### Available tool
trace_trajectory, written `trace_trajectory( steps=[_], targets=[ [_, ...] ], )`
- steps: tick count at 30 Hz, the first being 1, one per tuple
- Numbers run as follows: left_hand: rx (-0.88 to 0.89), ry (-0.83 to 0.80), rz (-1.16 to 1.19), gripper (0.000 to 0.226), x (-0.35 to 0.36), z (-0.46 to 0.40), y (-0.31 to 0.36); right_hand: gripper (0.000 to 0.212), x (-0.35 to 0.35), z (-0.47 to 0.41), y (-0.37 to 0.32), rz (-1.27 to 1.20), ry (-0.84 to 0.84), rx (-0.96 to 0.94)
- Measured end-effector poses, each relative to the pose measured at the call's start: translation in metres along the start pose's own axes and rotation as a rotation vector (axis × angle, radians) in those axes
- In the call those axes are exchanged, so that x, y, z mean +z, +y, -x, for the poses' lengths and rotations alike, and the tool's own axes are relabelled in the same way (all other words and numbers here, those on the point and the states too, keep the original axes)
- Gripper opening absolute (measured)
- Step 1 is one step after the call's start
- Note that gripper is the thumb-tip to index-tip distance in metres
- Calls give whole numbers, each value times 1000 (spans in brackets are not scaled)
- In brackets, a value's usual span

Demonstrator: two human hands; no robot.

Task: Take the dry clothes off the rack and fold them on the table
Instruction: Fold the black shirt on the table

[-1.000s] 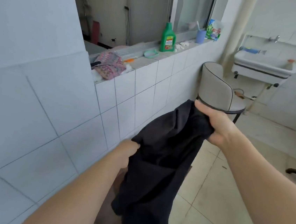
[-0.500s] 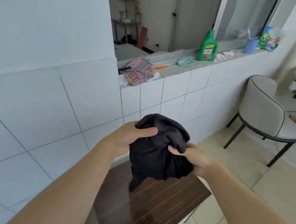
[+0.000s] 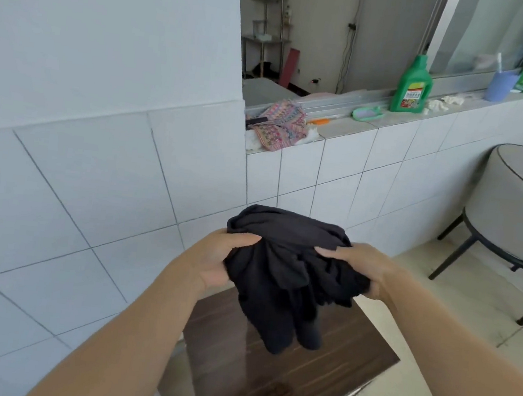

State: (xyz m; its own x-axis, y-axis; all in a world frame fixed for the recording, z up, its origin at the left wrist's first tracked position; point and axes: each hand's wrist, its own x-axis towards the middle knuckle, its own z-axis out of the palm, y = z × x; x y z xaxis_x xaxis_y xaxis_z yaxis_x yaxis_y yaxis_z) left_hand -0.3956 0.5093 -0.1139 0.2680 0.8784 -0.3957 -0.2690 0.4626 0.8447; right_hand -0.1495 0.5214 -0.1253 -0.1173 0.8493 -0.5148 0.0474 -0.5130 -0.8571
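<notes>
Item: black garment (image 3: 291, 265), bunched, held in the air above the dark wood-grain table (image 3: 293, 375); its lower folds hang close over the tabletop, contact not discernible.

Left hand (image 3: 215, 257): fingers curled round the garment's left side. Right hand (image 3: 359, 269): fingers curled round its right side.

Step judged in hand: opening the garment out for folding.

Handling advised: hem or shoulder edges are to be found and pinched, the hands drawn apart, the cloth shaken flat and laid square on the table before any fold is made.
</notes>
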Motion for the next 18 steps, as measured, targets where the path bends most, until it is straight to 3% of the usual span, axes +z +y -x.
trace_trajectory(
  steps=[5,7,9,11,12,13,15,18],
  targets=[
    [28,-65,153,16,-12,19,26,19,39,-16,23,362,169,52],
    [59,-12,238,22,-12,18,34,24,56,-22,30,178,212,142],
    [69,99,276,21,-16,13,36,24,67,-22,31,-212,173,241],
    [44,242,266,18,-27,7,33,18,66,-15,26,-481,136,224],
    [15,319,253,19,-35,4,30,13,65,-11,22,-486,106,184],
    [-22,381,241,19,-42,0,27,8,66,-3,16,-436,48,143],
    [-81,400,207,15,-46,-4,21,32,75,11,5,-196,-148,56],
    [-109,235,181,15,-22,3,18,61,102,24,-4,150,-366,-30]
  ],
)
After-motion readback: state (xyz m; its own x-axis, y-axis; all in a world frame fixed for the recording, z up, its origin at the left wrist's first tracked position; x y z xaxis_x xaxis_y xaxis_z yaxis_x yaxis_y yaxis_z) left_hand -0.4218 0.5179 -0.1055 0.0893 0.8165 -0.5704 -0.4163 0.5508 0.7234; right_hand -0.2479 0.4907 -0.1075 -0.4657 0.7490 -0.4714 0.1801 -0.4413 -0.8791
